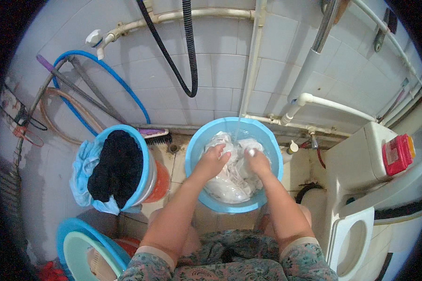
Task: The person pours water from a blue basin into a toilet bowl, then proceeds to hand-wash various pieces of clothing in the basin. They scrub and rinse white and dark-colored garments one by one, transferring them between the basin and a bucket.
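The wet white cloth (227, 186) lies under and between the left hand (214, 162) and right hand (257, 161), neither clearly nearer, each with fingers curled into its folds. Bunched without a clear long axis, it spreads bodyward from both hands inside the blue basin (236, 207). Two hands, one basin, one heap, its pieces uncountable.

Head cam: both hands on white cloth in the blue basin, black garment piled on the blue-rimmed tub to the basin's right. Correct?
One error: the head view shows the black garment piled on the blue-rimmed tub to the basin's left, not its right. The rest stands: left hand and right hand are on white cloth in the blue basin.
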Demonstrator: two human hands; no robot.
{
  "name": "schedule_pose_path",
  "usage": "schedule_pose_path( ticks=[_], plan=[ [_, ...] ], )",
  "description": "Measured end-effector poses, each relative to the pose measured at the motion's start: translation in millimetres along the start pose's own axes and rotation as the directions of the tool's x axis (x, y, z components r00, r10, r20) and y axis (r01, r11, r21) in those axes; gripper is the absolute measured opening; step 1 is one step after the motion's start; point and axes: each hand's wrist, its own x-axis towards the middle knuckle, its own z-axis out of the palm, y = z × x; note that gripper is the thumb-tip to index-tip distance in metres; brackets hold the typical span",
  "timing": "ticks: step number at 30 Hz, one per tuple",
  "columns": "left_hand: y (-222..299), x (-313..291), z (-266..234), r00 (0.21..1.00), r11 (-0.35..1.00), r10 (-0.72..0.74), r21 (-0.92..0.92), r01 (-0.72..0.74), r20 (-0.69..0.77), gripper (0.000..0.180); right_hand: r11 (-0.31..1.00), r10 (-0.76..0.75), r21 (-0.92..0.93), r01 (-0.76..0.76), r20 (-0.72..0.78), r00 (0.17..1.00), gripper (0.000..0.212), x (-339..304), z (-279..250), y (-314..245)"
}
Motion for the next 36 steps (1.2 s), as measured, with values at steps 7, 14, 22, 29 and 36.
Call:
schedule_pose_path(
  ticks=[7,14,22,29,36],
  plan=[
    [53,-17,1,0.9,0.275,-0.253,-0.866,0.418,0.354,0.073,0.754,-0.39,0.477,0.452,-0.229,0.892,0.042,-62,-47,-54],
    [43,-4,-10,0.961,0.1,0.014,-0.957,0.274,0.276,0.058,0.574,-0.798,0.232,0.785,-0.054,0.6,0.041,-85,-54,-73],
    [37,8,-4,0.973,-0.019,-0.195,-0.992,0.124,0.125,0.034,0.584,-0.579,0.347,0.734,-0.455,0.676,0.027,-73,-40,-64],
    [52,-2,-5,0.981,0.016,-0.154,-0.992,0.124,0.12,0.038,0.42,-0.281,0.776,0.47,-0.381,0.881,0.037,-60,-40,-62],
    [57,-6,-5,0.985,0.069,-0.15,-0.993,0.099,0.088,0.027,0.331,-0.277,0.873,0.358,-0.273,0.921,0.032,-50,-38,-51]
  ],
)
